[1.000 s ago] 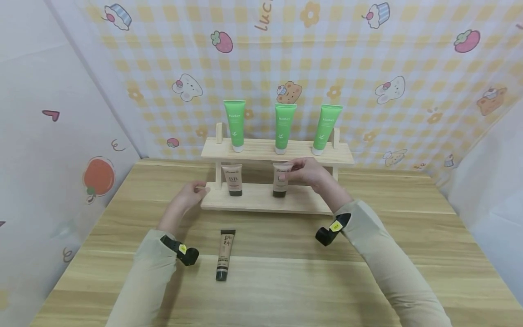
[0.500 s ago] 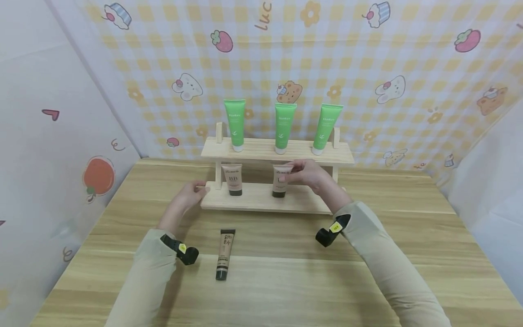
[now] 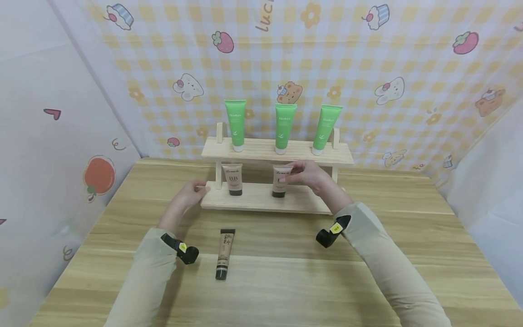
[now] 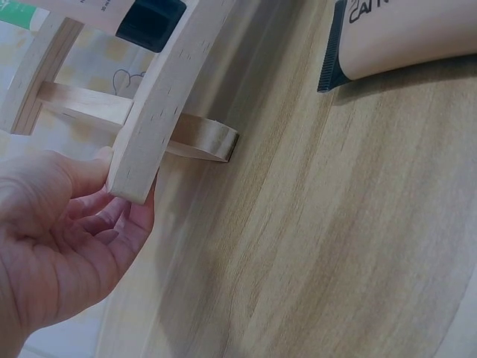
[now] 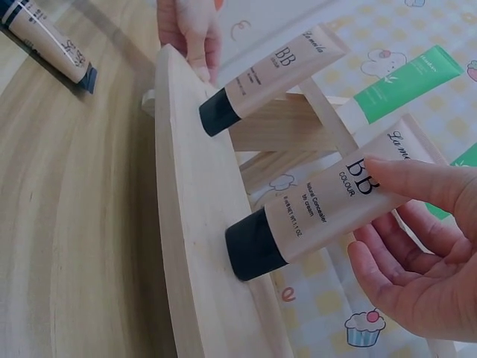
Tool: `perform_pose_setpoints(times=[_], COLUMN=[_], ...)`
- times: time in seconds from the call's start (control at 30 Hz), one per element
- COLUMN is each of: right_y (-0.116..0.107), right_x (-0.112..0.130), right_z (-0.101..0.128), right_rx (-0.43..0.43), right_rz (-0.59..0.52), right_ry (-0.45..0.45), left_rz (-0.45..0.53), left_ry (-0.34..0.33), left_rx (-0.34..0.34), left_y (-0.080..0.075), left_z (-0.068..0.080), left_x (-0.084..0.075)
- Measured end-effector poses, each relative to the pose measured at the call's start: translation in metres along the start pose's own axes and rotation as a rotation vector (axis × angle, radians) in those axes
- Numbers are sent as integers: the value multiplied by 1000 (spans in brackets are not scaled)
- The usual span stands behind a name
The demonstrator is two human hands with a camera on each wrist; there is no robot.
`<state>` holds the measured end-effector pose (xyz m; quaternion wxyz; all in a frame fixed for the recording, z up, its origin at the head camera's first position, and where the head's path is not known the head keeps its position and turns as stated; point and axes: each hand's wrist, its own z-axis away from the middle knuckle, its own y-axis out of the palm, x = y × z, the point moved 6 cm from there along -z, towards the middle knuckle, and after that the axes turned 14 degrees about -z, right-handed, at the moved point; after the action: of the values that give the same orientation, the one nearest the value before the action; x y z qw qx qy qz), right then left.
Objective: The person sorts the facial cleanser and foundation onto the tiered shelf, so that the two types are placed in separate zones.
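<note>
My right hand (image 3: pixel 309 175) pinches a beige BB cream tube (image 5: pixel 309 212) between thumb and fingers. The tube stands cap down on the lower board of a two-tier wooden shelf (image 3: pixel 255 200), its black cap at the wood. To its left, a matching BB cream tube (image 3: pixel 233 178) stands upright on the same board. My left hand (image 3: pixel 189 195) grips the left end of that board; the left wrist view has the thumb on top and fingers (image 4: pixel 134 231) curled beneath.
Three green tubes (image 3: pixel 236 125) stand on the upper board, the right one tilted. A beige tube with black ends (image 3: pixel 224 254) lies on the wooden table (image 3: pixel 286 281) in front of the shelf. A patterned cloth (image 3: pixel 261 59) hangs close behind.
</note>
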<state>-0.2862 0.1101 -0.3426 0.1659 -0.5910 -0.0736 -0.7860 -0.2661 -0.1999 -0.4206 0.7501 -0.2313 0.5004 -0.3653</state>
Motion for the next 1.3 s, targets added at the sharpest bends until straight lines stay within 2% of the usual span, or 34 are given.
perform_pose_setpoints(times=[0.4, 0.83, 1.13, 1.3], right_y=[1, -6, -9, -8], right_x=[-1, -15, -27, -36], right_z=[5, 12, 17, 20], right_rx=[13, -1, 0, 36], right_rz=[-17, -16, 43, 65], right_ry=[-14, 56, 115, 150], left_rz=[8, 24, 22, 4], left_ry=[-1, -8, -2, -3], left_rx=[3, 4, 11, 13], left_y=[3, 2, 1, 1], left_z=[0, 1, 0, 1], left_x=[1, 0, -1, -1])
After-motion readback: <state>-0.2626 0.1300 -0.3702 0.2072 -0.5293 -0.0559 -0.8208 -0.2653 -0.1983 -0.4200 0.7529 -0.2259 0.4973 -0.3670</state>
